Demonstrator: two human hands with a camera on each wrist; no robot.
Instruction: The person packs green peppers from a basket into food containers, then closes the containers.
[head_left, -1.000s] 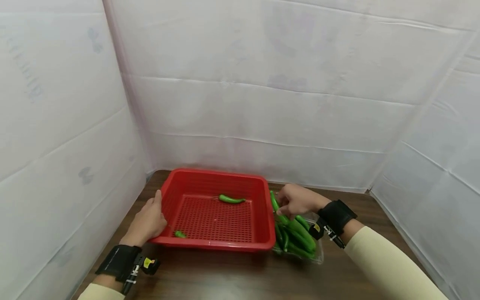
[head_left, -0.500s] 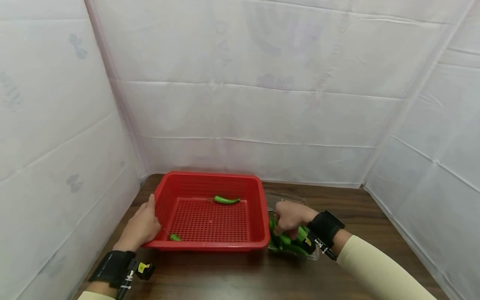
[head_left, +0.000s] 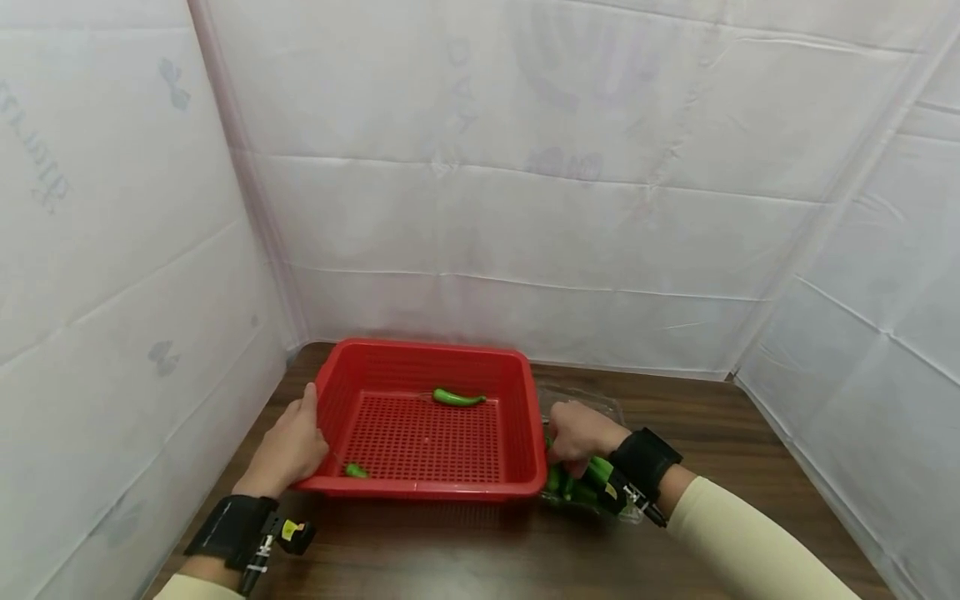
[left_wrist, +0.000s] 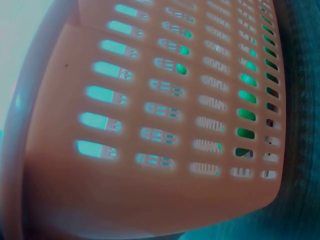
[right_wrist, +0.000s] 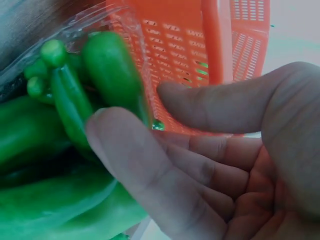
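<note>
Two hands are at work here. The right hand (head_left: 576,435) sits over the heap of green peppers (head_left: 583,483) in a clear plastic tray (head_left: 600,406) just right of the red basket (head_left: 525,417). From the right wrist view its fingers (right_wrist: 145,175) curl over the peppers (right_wrist: 70,105) with the thumb near the basket wall (right_wrist: 175,45). The grip looks to be closing on one pepper, though which one it holds I cannot tell. The left hand (head_left: 288,450) lies with straight fingers against the basket's left wall, steadying it rather than clasping it.

Inside the basket one whole pepper (head_left: 457,398) lies near the far side, and a small green piece (head_left: 356,471) sits at the near left corner. Basket and tray rest on the dark wooden bench (head_left: 712,433).

The likeliest trouble is in the pinch itself. The peppers are smooth, curved and packed close, so a loose hold could let one slide out or drag a neighbour along with it. The tray is thin and light; a lift that snags its crumpled film could tip it and spill peppers onto the bench. The hand is also tight against the basket wall, so a raised pepper might catch the rim and drop outside. Should the left hand push too hard, the basket could skid into the tray.
</note>
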